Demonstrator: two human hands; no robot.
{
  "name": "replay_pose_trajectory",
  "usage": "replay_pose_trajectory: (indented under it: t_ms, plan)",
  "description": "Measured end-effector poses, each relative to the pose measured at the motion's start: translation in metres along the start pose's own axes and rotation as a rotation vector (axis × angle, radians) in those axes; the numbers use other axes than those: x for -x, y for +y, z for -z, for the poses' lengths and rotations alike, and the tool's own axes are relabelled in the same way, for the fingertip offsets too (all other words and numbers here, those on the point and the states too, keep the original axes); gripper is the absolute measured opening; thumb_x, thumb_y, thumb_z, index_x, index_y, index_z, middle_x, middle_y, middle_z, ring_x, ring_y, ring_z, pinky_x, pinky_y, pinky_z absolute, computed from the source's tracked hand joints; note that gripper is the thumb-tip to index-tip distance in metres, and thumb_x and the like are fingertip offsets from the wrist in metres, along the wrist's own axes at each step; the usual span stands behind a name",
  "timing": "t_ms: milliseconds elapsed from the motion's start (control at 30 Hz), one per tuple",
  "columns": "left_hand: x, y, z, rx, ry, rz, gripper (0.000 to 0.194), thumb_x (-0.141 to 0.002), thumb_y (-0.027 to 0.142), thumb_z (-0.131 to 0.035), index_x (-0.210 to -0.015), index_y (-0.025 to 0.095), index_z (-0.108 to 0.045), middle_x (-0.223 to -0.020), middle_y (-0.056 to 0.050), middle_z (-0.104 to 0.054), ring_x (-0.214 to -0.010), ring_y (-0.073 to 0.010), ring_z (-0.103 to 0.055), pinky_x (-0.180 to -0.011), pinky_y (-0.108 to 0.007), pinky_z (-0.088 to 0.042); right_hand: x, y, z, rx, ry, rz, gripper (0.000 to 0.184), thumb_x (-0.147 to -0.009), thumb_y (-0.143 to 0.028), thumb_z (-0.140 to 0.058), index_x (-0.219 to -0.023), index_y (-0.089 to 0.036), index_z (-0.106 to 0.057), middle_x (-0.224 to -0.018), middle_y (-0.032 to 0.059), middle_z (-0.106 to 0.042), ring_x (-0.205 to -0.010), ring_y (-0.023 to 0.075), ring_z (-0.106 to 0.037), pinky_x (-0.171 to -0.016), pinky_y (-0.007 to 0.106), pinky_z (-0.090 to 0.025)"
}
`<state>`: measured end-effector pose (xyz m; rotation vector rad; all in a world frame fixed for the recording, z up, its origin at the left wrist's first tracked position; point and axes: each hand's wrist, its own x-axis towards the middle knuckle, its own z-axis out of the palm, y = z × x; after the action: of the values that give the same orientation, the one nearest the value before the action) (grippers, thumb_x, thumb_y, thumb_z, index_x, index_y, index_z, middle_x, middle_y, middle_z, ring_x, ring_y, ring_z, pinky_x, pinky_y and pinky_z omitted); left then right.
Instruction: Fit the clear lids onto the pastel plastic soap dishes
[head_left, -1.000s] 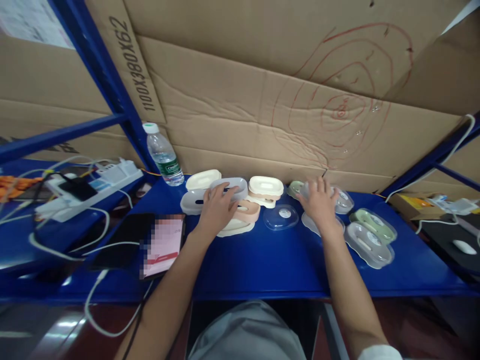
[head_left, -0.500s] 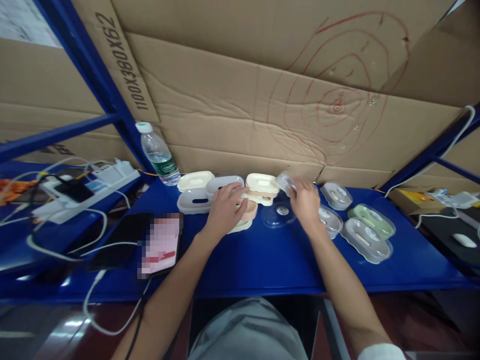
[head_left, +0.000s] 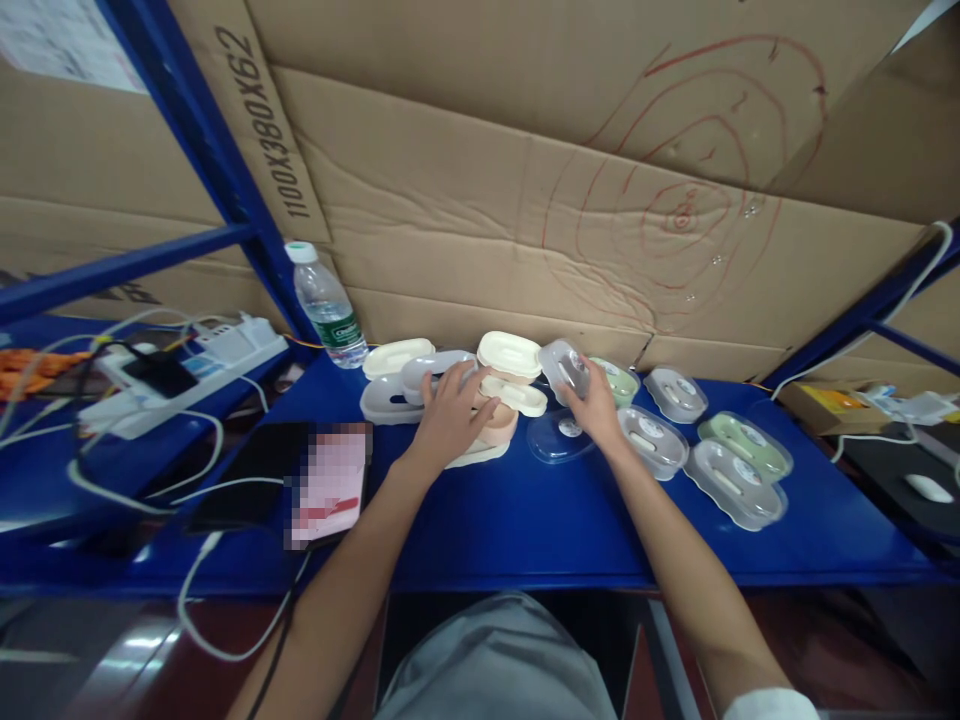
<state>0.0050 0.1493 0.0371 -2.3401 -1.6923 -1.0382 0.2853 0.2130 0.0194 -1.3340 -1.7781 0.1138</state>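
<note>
The right hand (head_left: 596, 408) grips a clear-lidded grey oval plastic box (head_left: 562, 366); the left hand (head_left: 452, 420), fingers spread, touches a cream oval plastic tray (head_left: 523, 397). Brown cardboard (head_left: 262, 130) reads "1100X380X62".

The grey oval box (head_left: 561, 370) has a clear lid and is held tilted, just beside the cream tray (head_left: 510, 352). The cream slotted piece (head_left: 522, 397) lies above the peach tray (head_left: 496, 428). The pale grey tray (head_left: 420, 374) is open, partly hidden under fingers.
</note>
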Motion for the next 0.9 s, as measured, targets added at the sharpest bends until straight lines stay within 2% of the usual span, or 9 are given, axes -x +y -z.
replay_pose_trajectory:
  t_ms: [100, 233, 333, 400, 467, 567, 767, 833, 900]
  plan:
    - [-0.002, 0.007, 0.005, 0.053, 0.036, -0.007, 0.042, -0.104, 0.041, -0.053, -0.143, 0.024, -0.058, -0.152, -0.018, -0.057, -0.144, -0.0348, -0.049, -0.125, -0.065, -0.014, -0.001, 0.003, -0.001, 0.017, 0.014, -0.087, 0.081, -0.089, -0.054, -0.07, -0.153, -0.009, -0.049, -0.159, 0.0271, -0.048, -0.15, 0.0381, -0.044, -0.121, 0.058, -0.036]
    - [-0.005, 0.014, 0.014, 0.152, 0.095, -0.025, 0.035, -0.103, 0.038, -0.055, -0.135, 0.024, -0.062, -0.143, -0.013, -0.063, -0.137, -0.031, -0.056, -0.121, -0.055, -0.034, -0.006, -0.002, 0.011, -0.04, 0.03, -0.165, 0.069, -0.094, -0.061, -0.061, -0.144, -0.014, -0.062, -0.147, 0.0194, -0.064, -0.14, 0.0344, -0.058, -0.119, 0.054, -0.042]
    - [-0.006, 0.017, 0.02, 0.225, 0.177, 0.019, 0.032, -0.108, 0.036, -0.044, -0.133, 0.022, -0.059, -0.13, -0.013, -0.068, -0.115, -0.0248, -0.068, -0.1, -0.042, -0.055, -0.008, -0.014, 0.019, -0.082, 0.121, -0.172, 0.064, -0.1, -0.061, -0.052, -0.144, -0.015, -0.064, -0.144, 0.0172, -0.066, -0.137, 0.0328, -0.06, -0.118, 0.049, -0.045]
    - [-0.006, 0.018, 0.021, 0.254, 0.212, 0.043, 0.031, -0.109, 0.034, -0.04, -0.13, 0.02, -0.058, -0.123, -0.012, -0.069, -0.102, -0.0215, -0.071, -0.088, -0.036, -0.059, -0.007, -0.022, 0.02, -0.072, 0.133, -0.1, 0.063, -0.102, -0.06, -0.051, -0.146, -0.016, -0.062, -0.146, 0.0167, -0.065, -0.138, 0.0321, -0.059, -0.117, 0.049, -0.045]
    - [-0.006, 0.02, 0.02, 0.262, 0.211, 0.027, 0.026, -0.108, 0.033, -0.045, -0.124, 0.02, -0.061, -0.12, -0.011, -0.07, -0.103, -0.0216, -0.071, -0.089, -0.036, -0.059, -0.004, -0.026, 0.017, -0.033, 0.115, -0.009, 0.061, -0.103, -0.058, -0.051, -0.146, -0.016, -0.062, -0.147, 0.0169, -0.064, -0.139, 0.0319, -0.058, -0.119, 0.05, -0.044]
    - [-0.005, 0.023, 0.017, 0.245, 0.178, -0.021, 0.022, -0.105, 0.031, -0.05, -0.117, 0.022, -0.066, -0.12, -0.01, -0.071, -0.115, -0.0245, -0.068, -0.103, -0.04, -0.054, 0.0, -0.028, 0.009, 0.044, 0.099, 0.083, 0.055, -0.105, -0.052, -0.049, -0.146, -0.016, -0.06, -0.148, 0.019, -0.062, -0.142, 0.0318, -0.054, -0.121, 0.055, -0.04]
    - [-0.004, 0.024, 0.013, 0.169, 0.072, -0.082, 0.029, -0.103, 0.03, -0.052, -0.127, 0.024, -0.067, -0.133, -0.01, -0.07, -0.128, -0.0285, -0.062, -0.112, -0.047, -0.044, 0.007, -0.042, 0.007, 0.294, -0.192, 0.385, 0.047, -0.107, -0.035, -0.05, -0.154, -0.026, -0.052, -0.173, 0.0113, -0.031, -0.163, 0.0304, -0.017, -0.129, 0.06, -0.018]
    - [-0.004, 0.021, 0.011, 0.14, 0.052, -0.082, 0.031, -0.103, 0.031, -0.052, -0.128, 0.024, -0.068, -0.137, -0.01, -0.069, -0.13, -0.03, -0.061, -0.112, -0.049, -0.042, 0.007, -0.046, 0.01, 0.345, -0.192, 0.357, 0.05, -0.108, -0.036, -0.048, -0.156, -0.025, -0.049, -0.173, 0.0126, -0.031, -0.161, 0.0315, -0.023, -0.128, 0.059, -0.019]
    - [-0.003, 0.019, 0.01, 0.118, 0.045, -0.076, 0.033, -0.103, 0.033, -0.051, -0.13, 0.024, -0.067, -0.138, -0.011, -0.068, -0.131, -0.0308, -0.06, -0.112, -0.05, -0.041, 0.006, -0.045, 0.013, 0.35, -0.161, 0.247, 0.048, -0.109, -0.037, -0.042, -0.153, -0.02, -0.051, -0.163, 0.0169, -0.046, -0.151, 0.0322, -0.042, -0.122, 0.055, -0.031]
